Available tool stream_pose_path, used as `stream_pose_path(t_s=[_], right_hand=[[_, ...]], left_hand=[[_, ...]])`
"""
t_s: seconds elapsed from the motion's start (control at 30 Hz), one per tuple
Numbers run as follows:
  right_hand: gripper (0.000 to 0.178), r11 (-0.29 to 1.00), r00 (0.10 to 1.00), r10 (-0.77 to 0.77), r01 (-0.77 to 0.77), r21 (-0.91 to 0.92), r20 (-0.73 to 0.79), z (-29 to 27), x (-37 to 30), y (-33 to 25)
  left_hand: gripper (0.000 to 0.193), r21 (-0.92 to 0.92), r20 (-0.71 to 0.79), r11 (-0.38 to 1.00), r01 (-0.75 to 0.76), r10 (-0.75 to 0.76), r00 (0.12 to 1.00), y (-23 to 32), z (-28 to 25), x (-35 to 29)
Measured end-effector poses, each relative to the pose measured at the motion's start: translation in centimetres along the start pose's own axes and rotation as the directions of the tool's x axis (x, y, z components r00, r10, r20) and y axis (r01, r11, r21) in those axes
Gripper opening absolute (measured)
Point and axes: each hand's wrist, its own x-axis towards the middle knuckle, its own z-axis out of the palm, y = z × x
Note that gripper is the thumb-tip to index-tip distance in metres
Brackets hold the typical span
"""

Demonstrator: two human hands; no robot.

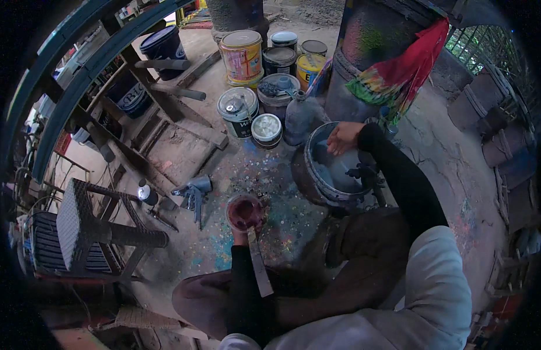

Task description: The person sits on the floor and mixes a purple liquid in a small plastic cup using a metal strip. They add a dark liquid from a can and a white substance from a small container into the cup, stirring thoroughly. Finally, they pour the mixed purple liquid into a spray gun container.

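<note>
My left hand (240, 237) is wrapped round a small cup (228, 219) with dark red paint inside. From the cup's near side a flat stick (259, 262) slants down over my lap; whether my fingers also grip it is hidden. My right hand (342, 139) hangs over a large bucket (310, 166) of cloudy greyish liquid, its fingers loosely bent and nothing visible in them. A dark fitting, perhaps a tap or spray gun part (361, 172), sits at the bucket's right rim. On the ground left of the cup lies a grey spray gun (194, 198).
Several paint tins and pails (242, 55) stand ahead, with a cloudy plastic jug (302, 119) beside the bucket. A tie-dyed cloth (401, 73) hangs from a drum (355, 87). A woven stool (78, 224) and wooden frame (165, 105) are at left.
</note>
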Motion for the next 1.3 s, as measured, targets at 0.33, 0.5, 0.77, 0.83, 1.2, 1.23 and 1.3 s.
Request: stream_pose_path(t_s=[0.33, 0.5, 0.77, 0.83, 1.2, 1.23, 1.3], right_hand=[[0.020, 0.180, 0.663, -0.745, 0.097, -0.979, -0.071, 2.2, -3.7, -1.6], [0.030, 0.648, -0.055, -0.759, 0.034, -0.761, -0.649, -4.7, -6.1, -3.3], [0.060, 0.571, 0.350, -0.084, 0.784, 0.243, -0.933, -19.5, -10.5, -0.5], [0.049, 0.554, 0.398, -0.117, 0.787, 0.273, -0.910, -18.4, -9.8, -0.9], [0.030, 0.434, -0.313, 0.025, 0.859, -0.272, -0.949, -15.6, -15.0, -1.9], [0.030, 0.442, -0.298, 0.015, 0.858, -0.261, -0.954, -15.9, -15.7, -1.3], [0.028, 0.430, -0.249, -0.012, 0.873, -0.230, -0.968, -14.4, -16.1, -1.3]], left_hand=[[0.041, -0.008, -0.025, 0.999, 0.031, -0.031, 0.999, 0.7, 0.2, -1.4], [0.041, 0.002, -0.066, 0.999, 0.049, -0.049, 0.997, 1.2, 0.1, -2.6], [0.040, -0.016, -0.074, 0.996, 0.085, -0.086, 0.994, 1.1, 0.3, -3.0], [0.040, -0.019, -0.080, 0.997, 0.080, -0.082, 0.993, 1.5, 0.1, -3.3], [0.039, -0.065, -0.022, 0.990, 0.128, -0.129, 0.991, 1.7, 0.1, -2.2], [0.039, -0.070, -0.013, 0.988, 0.137, -0.138, 0.990, 1.6, 0.0, -2.0], [0.039, -0.087, 0.001, 0.987, 0.133, -0.134, 0.991, 2.3, -0.2, -2.2]])
